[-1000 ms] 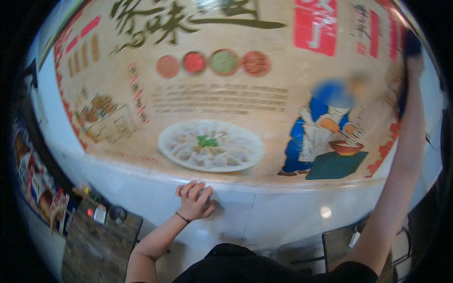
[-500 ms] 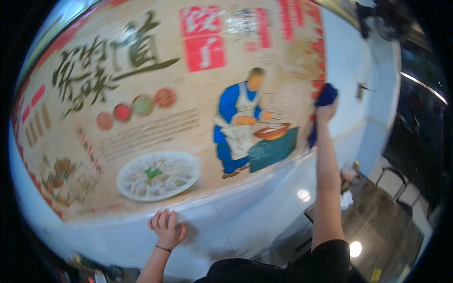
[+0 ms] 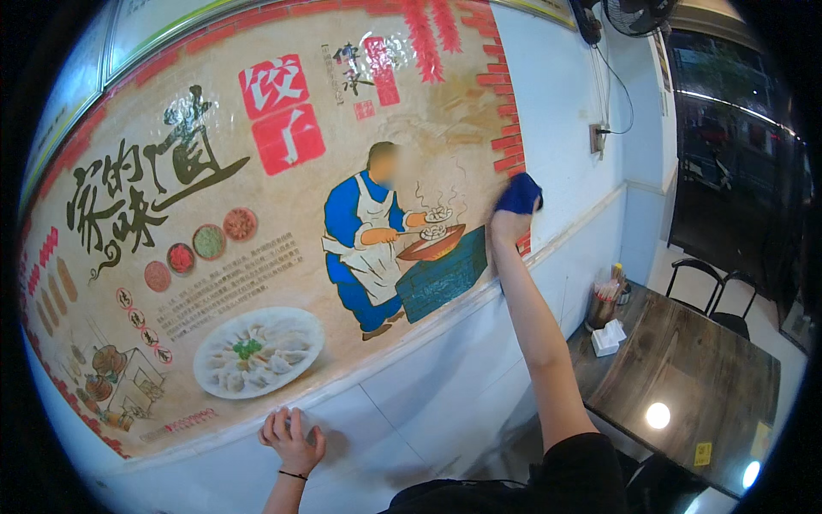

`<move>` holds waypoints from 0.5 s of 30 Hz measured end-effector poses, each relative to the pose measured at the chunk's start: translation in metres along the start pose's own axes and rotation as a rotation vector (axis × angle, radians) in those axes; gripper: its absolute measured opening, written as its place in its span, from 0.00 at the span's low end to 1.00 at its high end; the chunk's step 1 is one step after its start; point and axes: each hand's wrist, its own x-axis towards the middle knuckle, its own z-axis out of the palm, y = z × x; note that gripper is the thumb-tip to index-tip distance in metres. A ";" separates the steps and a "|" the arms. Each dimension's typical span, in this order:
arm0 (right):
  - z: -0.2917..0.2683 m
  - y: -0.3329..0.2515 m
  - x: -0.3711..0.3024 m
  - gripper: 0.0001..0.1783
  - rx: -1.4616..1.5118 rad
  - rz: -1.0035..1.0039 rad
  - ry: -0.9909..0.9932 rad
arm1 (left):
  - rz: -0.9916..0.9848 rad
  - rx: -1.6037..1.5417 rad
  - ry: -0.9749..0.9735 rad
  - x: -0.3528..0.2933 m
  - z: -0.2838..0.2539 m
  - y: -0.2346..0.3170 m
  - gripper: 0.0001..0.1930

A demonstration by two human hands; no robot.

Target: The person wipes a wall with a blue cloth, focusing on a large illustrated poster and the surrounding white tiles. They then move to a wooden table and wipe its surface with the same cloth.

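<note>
A large printed poster (image 3: 257,206) covers the wall, showing a cook in blue, a plate of dumplings and red brick edging. At the poster's right brick edge, my right hand (image 3: 512,228) presses a bunched dark blue cloth (image 3: 520,195) against the surface, arm stretched out. My fingers are partly hidden behind the cloth and smeared by motion. Lower down, my left hand (image 3: 291,441) rests on the pale ledge (image 3: 360,377) below the printed plate. Its fingers are bent and apart, with nothing in them, and a thin dark band circles the wrist.
To the right stands a dark wooden table (image 3: 685,360) bearing a white tissue pack (image 3: 608,338) and a holder of utensils (image 3: 604,301). Black chairs (image 3: 711,287) are beyond it. A wall socket (image 3: 597,137) with a cord and a black fan (image 3: 638,13) are at upper right.
The view has turned right, so the poster sits further left. My right hand and the cloth have moved down along the poster's right edge. My left hand stays on the ledge.
</note>
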 end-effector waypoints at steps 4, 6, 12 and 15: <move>0.046 -0.079 -0.009 0.13 0.169 -0.416 -0.145 | -0.026 0.007 -0.035 -0.002 -0.003 0.002 0.29; 0.072 -0.107 -0.014 0.22 0.238 -0.517 -0.257 | -0.031 0.018 -0.041 -0.001 -0.003 0.004 0.28; 0.125 -0.193 0.018 0.30 0.190 -0.982 -0.426 | -0.047 0.044 -0.066 0.003 -0.003 0.009 0.31; 0.153 -0.204 0.046 0.25 0.287 -1.154 -0.429 | -0.057 0.059 -0.085 0.001 -0.007 0.009 0.31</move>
